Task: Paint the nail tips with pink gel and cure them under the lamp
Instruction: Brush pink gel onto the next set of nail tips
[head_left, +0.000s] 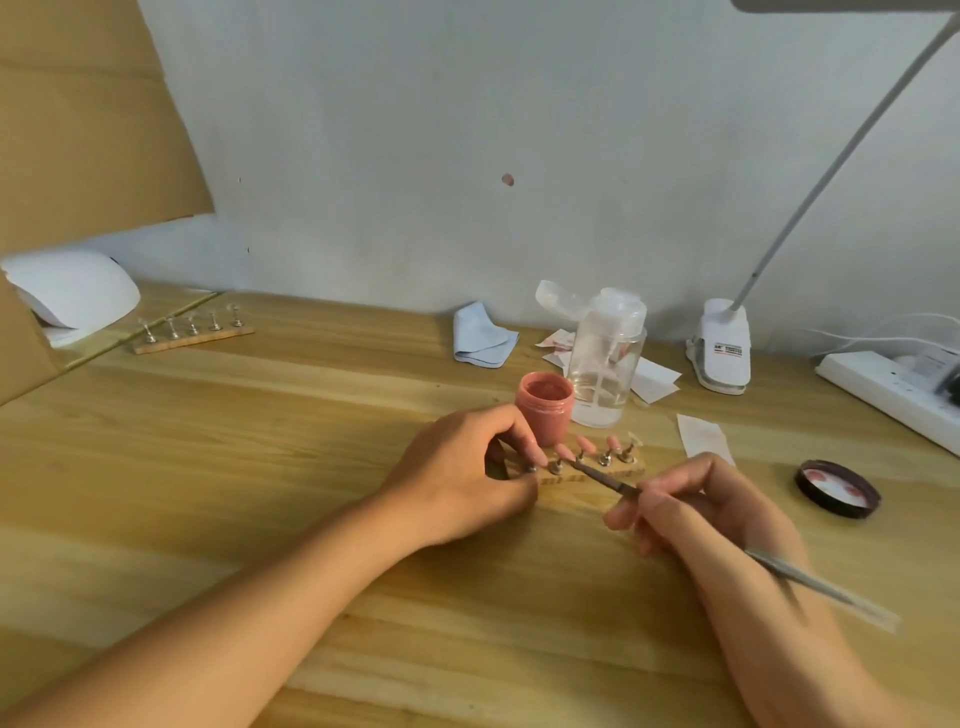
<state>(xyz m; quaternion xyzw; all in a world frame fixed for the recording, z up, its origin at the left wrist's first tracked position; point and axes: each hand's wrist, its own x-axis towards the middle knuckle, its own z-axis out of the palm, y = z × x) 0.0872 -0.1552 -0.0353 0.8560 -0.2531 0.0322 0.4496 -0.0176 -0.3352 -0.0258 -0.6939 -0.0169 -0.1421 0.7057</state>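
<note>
at the far left edge of the desk (260, 441) stands the white curing lamp (72, 291), well apart from the work. my left hand (467, 467) holds with curled fingers the left end of the wooden strip (587, 480). its long axis runs left to right, just before the pink gel jar (545, 410). my right hand (717, 514) pinches the brush (613, 480), its point at the second of the nail tips (586, 442). the print on the strip i cannot read.

Matt wooden table (260, 467), clear plastic bottle (605, 364), metal-handled brush (810, 577)
</note>
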